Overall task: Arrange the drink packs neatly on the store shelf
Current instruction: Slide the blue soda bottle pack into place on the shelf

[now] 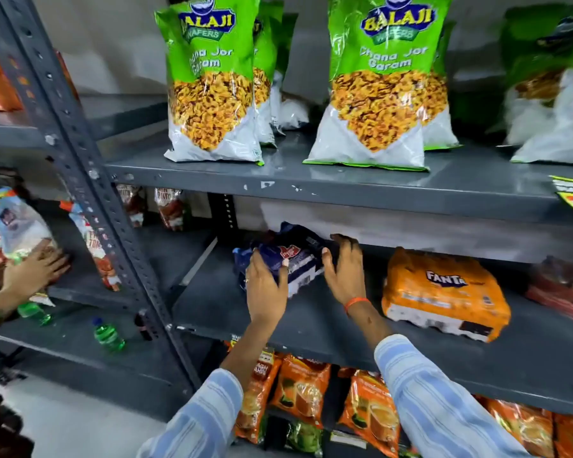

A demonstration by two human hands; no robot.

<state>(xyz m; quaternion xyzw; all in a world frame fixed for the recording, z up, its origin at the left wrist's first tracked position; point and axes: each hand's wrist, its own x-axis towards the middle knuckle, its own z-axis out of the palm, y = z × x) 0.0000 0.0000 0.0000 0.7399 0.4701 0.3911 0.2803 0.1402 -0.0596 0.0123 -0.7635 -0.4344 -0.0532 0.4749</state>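
A dark blue drink pack (291, 256) lies tilted on the middle grey shelf (311, 319). My left hand (266, 285) grips its near left side, and my right hand (343, 269) holds its right end, fingers curled over the far corner. An orange Fanta drink pack (444, 292) lies flat on the same shelf to the right, apart from my hands. A red drink pack (563, 285) sits blurred at the far right edge.
Green snack bags (212, 81) stand on the shelf above. Orange packets (305, 391) fill the shelf below. Another person's hand (37, 269) touches snack bags in the left rack, where green bottles (108, 335) lie. A slotted upright (90, 180) divides the racks.
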